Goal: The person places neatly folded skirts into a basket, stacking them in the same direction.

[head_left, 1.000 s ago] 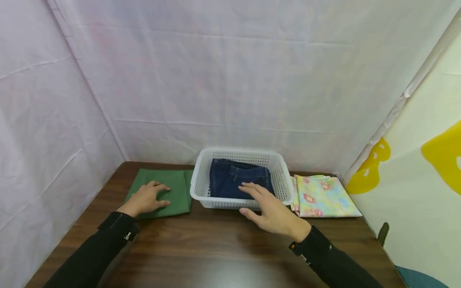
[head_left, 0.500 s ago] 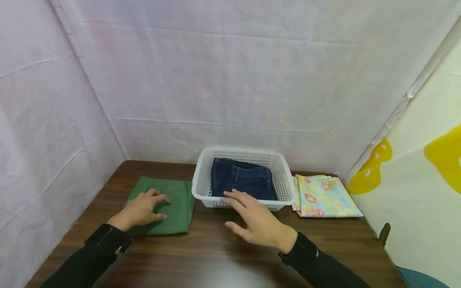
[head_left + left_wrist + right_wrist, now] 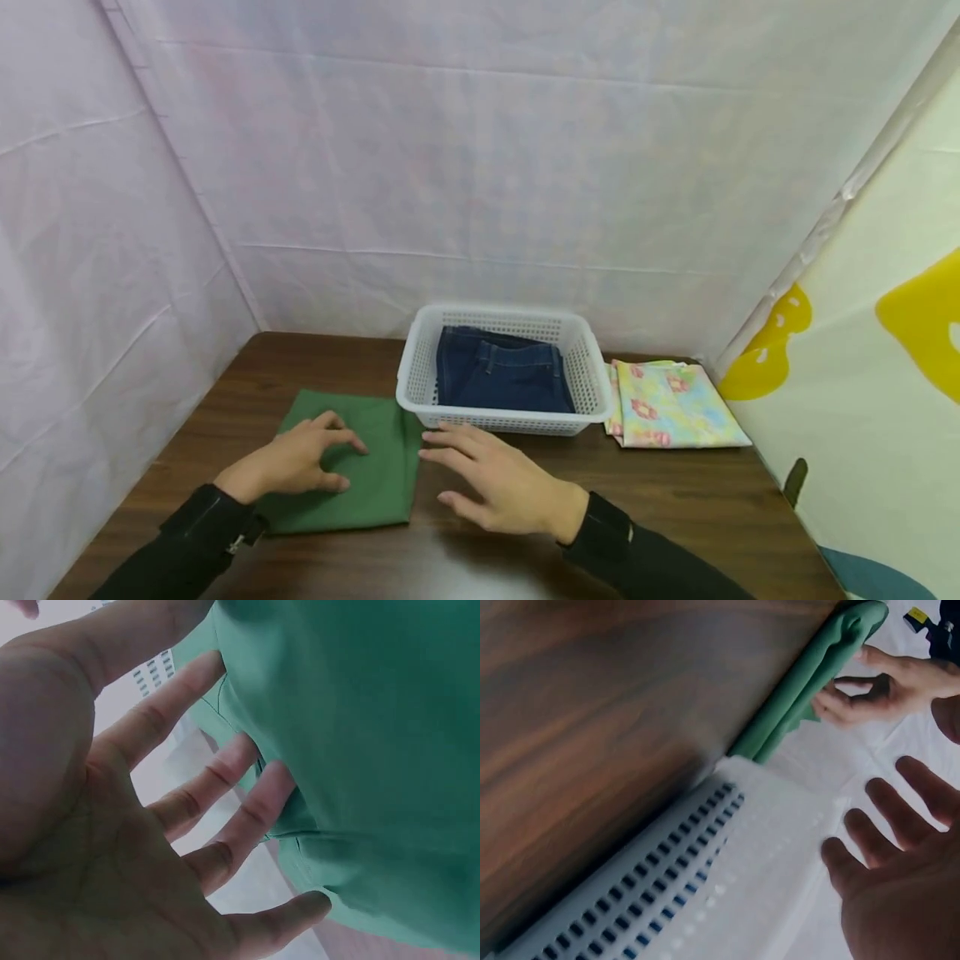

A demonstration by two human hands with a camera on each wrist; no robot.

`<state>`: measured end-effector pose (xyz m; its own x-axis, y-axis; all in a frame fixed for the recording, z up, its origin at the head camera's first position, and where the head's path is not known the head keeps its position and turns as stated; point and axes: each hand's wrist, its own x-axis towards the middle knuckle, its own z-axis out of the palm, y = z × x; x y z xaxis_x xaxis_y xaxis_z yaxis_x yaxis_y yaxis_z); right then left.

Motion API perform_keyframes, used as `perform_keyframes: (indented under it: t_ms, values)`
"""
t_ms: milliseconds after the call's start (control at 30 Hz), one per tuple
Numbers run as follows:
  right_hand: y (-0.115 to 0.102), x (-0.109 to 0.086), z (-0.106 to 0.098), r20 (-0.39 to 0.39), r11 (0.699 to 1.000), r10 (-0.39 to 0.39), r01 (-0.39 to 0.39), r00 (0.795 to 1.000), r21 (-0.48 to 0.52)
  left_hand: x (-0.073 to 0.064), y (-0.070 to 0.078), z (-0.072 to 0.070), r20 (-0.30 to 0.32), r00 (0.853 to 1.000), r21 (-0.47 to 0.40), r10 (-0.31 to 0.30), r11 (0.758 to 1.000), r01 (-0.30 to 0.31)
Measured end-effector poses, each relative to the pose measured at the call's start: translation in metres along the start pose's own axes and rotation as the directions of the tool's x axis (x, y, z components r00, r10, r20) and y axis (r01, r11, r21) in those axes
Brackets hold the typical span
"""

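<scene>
A folded green cloth [image 3: 381,479] lies on the brown table, left of and in front of the white basket. My left hand [image 3: 300,457] rests on it with spread, slightly bent fingers. In the left wrist view those fingertips [image 3: 241,750] touch the green fabric [image 3: 360,750]. My right hand [image 3: 498,483] hovers with relaxed, parted fingers in front of the basket, to the right of the cloth, holding nothing. Inside the basket [image 3: 502,418] lie folded dark blue jeans [image 3: 517,383], their waistband and belt loops showing.
To the right of the basket sits a folded floral cloth [image 3: 678,408] in yellow, blue and pink. Pale fabric walls [image 3: 480,167] enclose the back and left of the table [image 3: 675,500]; yellow shapes mark the right wall.
The green cloth has slid toward the person under my left hand. My right hand has moved left and nearer, from over the basket's front rim to beside the cloth.
</scene>
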<state>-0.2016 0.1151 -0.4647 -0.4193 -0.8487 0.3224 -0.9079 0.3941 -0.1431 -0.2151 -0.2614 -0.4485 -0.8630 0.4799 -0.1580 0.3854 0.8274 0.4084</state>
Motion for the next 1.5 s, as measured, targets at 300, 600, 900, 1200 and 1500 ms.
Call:
perform_keyframes:
  t_ms: [300,600,900,1200,1500]
  values:
    - [-0.01,0.012,0.02,0.264,0.997,0.036,-0.053,0.964,0.057,-0.009,0.019,0.008,0.072,0.993,-0.109,0.095,0.99,-0.087]
    - [-0.01,0.006,0.022,0.355,0.99,0.093,-0.125,0.93,0.07,-0.013,0.047,0.02,0.149,0.962,-0.201,0.228,0.96,-0.196]
    - [0.007,-0.018,0.016,0.338,0.976,0.193,-0.214,0.921,0.026,0.004,0.077,0.033,0.144,0.941,-0.163,0.305,0.946,-0.281]
    - [0.019,-0.054,-0.002,0.258,0.952,0.303,-0.305,0.917,-0.037,0.023,0.108,0.049,0.118,0.949,-0.159,0.291,0.949,-0.271]
    - [0.028,-0.085,-0.019,0.223,0.919,0.383,-0.394,0.897,0.007,0.03,0.115,0.063,-0.001,0.968,-0.117,0.249,0.962,-0.248]
